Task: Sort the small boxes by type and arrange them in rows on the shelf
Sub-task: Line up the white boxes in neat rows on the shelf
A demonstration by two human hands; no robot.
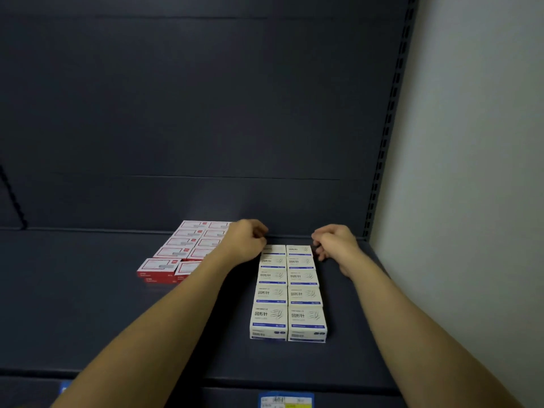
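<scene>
Now curled: left hand and right hand flanking rear of white boxes; grip indeterminable. Red boxes left, on shelf.

Dark shelf: red boxes left, white/blue boxes right, 2 rows ea.

Both arms stretched fwd, bare forearms; left hand & right hand fingers curled, knuckles up, apart.

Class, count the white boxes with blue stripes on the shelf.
10 white boxes: two touching columns of five between the left hand and right hand; stacked layers beneath may be hidden.
</scene>
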